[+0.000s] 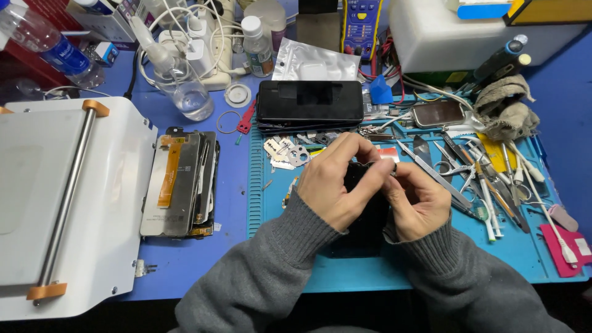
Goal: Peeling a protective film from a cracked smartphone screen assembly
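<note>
While you look down from the head camera, your left hand (pixel 336 182) and right hand (pixel 419 200) both curl closed around a black phone (pixel 364 231), fingertips meeting at its far end. It lies on the blue work mat (pixel 394 271), near centre. Tweezers (pixel 431 172) lie just right; a stack of screens (pixel 182 185) sits left, off the mat.

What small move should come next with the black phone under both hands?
Probably lift the fingers slightly to check the top edge: both the left hand and right hand cover the black phone on the blue mat, hiding that edge.
</note>
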